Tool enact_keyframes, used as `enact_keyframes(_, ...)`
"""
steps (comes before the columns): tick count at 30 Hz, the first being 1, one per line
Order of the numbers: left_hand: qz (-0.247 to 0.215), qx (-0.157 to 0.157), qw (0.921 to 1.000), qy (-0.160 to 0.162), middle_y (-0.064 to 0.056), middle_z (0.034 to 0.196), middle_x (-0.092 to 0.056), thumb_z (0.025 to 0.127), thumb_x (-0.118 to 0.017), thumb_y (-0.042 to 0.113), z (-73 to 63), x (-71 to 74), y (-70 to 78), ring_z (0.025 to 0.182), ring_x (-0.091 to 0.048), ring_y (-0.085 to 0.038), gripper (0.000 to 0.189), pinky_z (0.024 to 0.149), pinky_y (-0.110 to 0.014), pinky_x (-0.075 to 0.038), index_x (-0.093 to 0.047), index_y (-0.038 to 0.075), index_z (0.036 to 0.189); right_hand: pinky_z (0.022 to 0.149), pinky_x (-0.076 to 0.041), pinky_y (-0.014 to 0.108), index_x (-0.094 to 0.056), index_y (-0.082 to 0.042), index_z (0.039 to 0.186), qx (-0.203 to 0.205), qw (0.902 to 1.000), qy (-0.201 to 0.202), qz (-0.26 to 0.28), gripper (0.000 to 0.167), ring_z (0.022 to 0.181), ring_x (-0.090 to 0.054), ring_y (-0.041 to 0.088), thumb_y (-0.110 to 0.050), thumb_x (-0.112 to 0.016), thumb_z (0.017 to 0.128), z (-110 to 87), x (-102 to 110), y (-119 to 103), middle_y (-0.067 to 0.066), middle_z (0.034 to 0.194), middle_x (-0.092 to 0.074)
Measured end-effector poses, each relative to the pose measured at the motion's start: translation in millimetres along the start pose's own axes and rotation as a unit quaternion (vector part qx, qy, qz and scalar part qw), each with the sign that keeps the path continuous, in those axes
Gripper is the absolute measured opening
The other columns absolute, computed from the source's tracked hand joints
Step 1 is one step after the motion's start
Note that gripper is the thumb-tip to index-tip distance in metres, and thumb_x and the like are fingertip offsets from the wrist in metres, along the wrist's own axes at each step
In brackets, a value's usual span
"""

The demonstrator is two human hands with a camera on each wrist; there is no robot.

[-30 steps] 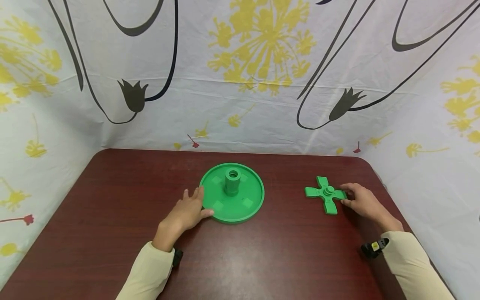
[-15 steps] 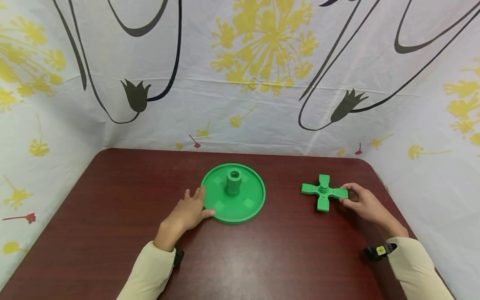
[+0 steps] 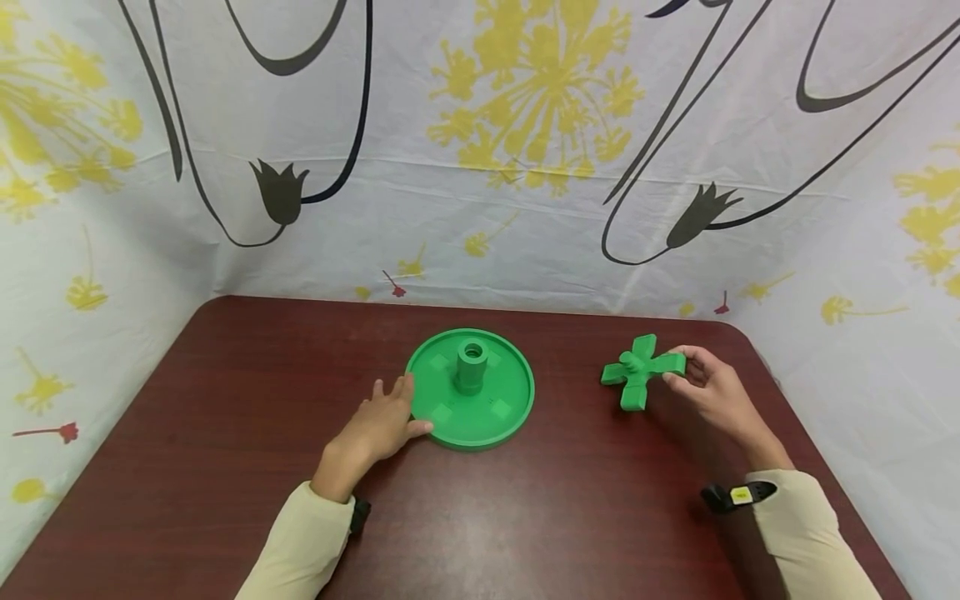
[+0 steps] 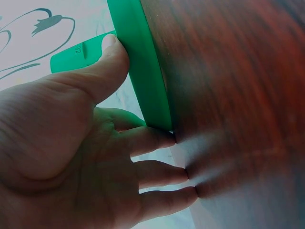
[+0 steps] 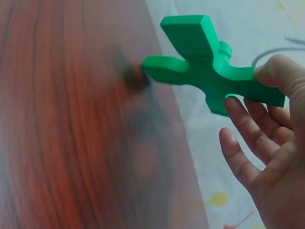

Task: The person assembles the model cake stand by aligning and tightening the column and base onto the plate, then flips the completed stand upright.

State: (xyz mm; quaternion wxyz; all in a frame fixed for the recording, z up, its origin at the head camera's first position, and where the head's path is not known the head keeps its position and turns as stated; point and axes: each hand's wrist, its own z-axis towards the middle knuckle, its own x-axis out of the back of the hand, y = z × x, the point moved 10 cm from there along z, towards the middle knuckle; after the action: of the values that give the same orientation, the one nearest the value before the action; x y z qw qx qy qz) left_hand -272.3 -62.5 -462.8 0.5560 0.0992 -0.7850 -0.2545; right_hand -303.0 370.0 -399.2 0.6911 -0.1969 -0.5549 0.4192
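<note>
A round green plate (image 3: 468, 423) with a raised rim and a hollow post (image 3: 470, 371) at its centre lies on the table. My left hand (image 3: 381, 423) rests at its left edge with fingers spread. In the left wrist view, the thumb lies against the rim (image 4: 143, 71) and the other fingertips touch the tabletop. To the right, my right hand (image 3: 712, 396) pinches one arm of a green four-armed cross piece (image 3: 637, 367) between thumb and fingers. The cross is raised off the table and tilted; a small round knob (image 5: 225, 50) sticks out from its centre.
Both things are on a dark red-brown wooden table (image 3: 525, 517) with rounded far corners. A white cloth (image 3: 420, 108) printed with yellow flowers and dark stems hangs behind it and along both sides.
My right hand has gripped the cross piece, lifted it and tipped it, shifting it slightly left and away. The left hand keeps its place at the plate's edge.
</note>
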Motion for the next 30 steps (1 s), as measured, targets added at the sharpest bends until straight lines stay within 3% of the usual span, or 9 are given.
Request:
enact_keyframes(6, 0.003, -0.002, 1.0, 0.002, -0.029, 0.159, -0.023, 0.099, -0.062, 0.033, -0.7, 1.1, -0.8, 0.145, -0.01, -0.056, 0.083, 0.112, -0.068, -0.024, -0.015, -0.008, 0.155, 0.081, -0.05, 0.009, -0.051, 0.01, 0.127, 0.003, 0.9989, -0.001, 0.047, 0.035, 0.102, -0.06, -0.01, 0.002, -0.063, 0.095, 9.2, -16.0, -18.1, -0.018, 0.109, -0.062)
enact_keyframes(18, 0.008, -0.003, 1.0, 0.001, -0.028, 0.159, -0.024, 0.099, -0.062, 0.034, 0.7, -1.2, -0.7, 0.146, -0.011, -0.055, 0.083, 0.112, -0.067, -0.025, -0.017, -0.008, 0.155, 0.084, -0.05, 0.01, -0.054, 0.009, 0.13, 0.006, 0.9952, 0.028, 0.093, 0.037, 0.102, -0.062, -0.005, 0.0, -0.063, 0.095, 24.2, -43.7, -49.8, -0.017, 0.111, -0.063)
enact_keyframes(30, 0.012, -0.005, 0.9999, 0.004, -0.028, 0.159, -0.025, 0.099, -0.062, 0.034, 1.4, -1.6, -1.3, 0.145, -0.012, -0.056, 0.083, 0.112, -0.067, -0.025, -0.017, -0.008, 0.155, 0.083, -0.053, 0.016, -0.056, 0.01, 0.126, 0.021, 0.9809, 0.102, 0.164, 0.037, 0.096, -0.064, 0.006, 0.006, -0.066, 0.09, 46.1, -62.5, -91.5, -0.008, 0.107, -0.066)
